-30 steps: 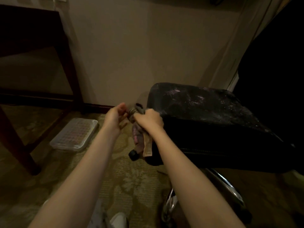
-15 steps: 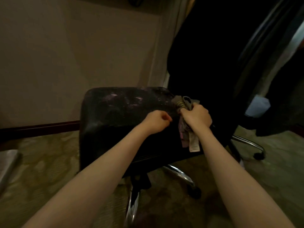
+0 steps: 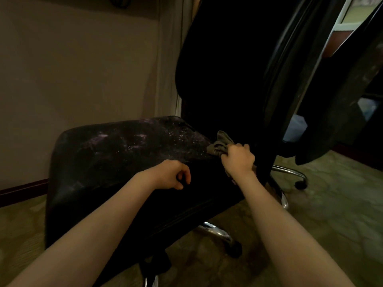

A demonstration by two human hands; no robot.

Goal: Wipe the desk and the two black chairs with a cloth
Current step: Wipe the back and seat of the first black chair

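A black office chair (image 3: pixel 128 154) fills the middle of the view, its seat dusty with pale specks and its tall backrest (image 3: pixel 228 69) rising at the right. My right hand (image 3: pixel 238 160) is shut on a bunched grey cloth (image 3: pixel 220 142), which pokes out above my fist at the seat's back right corner, against the backrest. My left hand (image 3: pixel 173 175) hovers over the front of the seat with its fingers loosely curled and nothing in them. A second black chair back (image 3: pixel 335 96) stands further right. The desk is out of view.
A beige wall (image 3: pixel 83 69) with a dark skirting board runs behind the chair. Chrome chair legs with castors (image 3: pixel 300 183) spread over patterned carpet at the right and below the seat. A curtain (image 3: pixel 167 59) hangs beside the backrest.
My view has swung right, from the desk legs and a clear tray on the floor to the chair. My right hand carried the cloth from the seat's left edge to its back right corner.
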